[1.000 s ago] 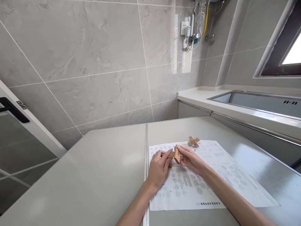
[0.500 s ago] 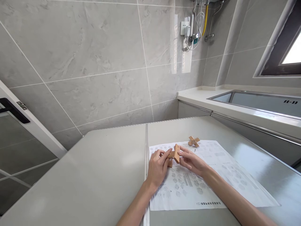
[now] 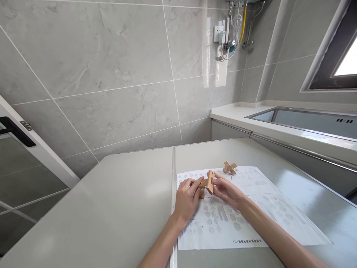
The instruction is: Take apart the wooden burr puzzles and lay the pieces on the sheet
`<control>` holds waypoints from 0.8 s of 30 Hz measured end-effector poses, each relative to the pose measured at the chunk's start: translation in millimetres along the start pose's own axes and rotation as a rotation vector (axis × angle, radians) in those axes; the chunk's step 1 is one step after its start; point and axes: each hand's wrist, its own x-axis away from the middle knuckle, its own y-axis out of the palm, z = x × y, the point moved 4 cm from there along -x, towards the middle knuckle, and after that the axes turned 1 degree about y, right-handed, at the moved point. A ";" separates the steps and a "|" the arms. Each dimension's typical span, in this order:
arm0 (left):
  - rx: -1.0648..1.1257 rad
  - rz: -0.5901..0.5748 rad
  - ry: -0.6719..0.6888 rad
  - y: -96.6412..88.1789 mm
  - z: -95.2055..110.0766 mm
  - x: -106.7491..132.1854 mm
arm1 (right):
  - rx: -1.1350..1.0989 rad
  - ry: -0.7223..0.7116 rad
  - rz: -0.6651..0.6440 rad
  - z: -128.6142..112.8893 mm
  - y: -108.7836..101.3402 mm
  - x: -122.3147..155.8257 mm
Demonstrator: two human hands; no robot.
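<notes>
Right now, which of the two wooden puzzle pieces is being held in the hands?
The nearer wooden piece, gripped between the left hand and right hand. The other wooden cross lies untouched farther back on the printed sheet.

My left hand (image 3: 187, 199) and right hand (image 3: 227, 191) meet over the printed sheet (image 3: 251, 208), which lies on the table (image 3: 111, 208), and between their fingertips sits the wooden cross piece (image 3: 208, 183). Just beyond my right hand a second wooden puzzle (image 3: 229, 168) rests on the sheet. Farther off to the right of both hands, the sink (image 3: 306, 121) is set in the counter.
</notes>
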 end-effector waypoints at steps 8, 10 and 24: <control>-0.016 -0.024 0.003 -0.3 4.7 0.0 | -0.056 0.000 -0.046 -1.6 2.3 0.4; -0.015 -0.025 0.003 -0.8 5.1 -0.1 | -0.055 0.007 -0.053 -1.9 2.9 0.3; -0.119 -0.005 0.049 -1.4 9.2 -1.5 | -0.197 -0.016 -0.091 3.2 -0.4 -2.9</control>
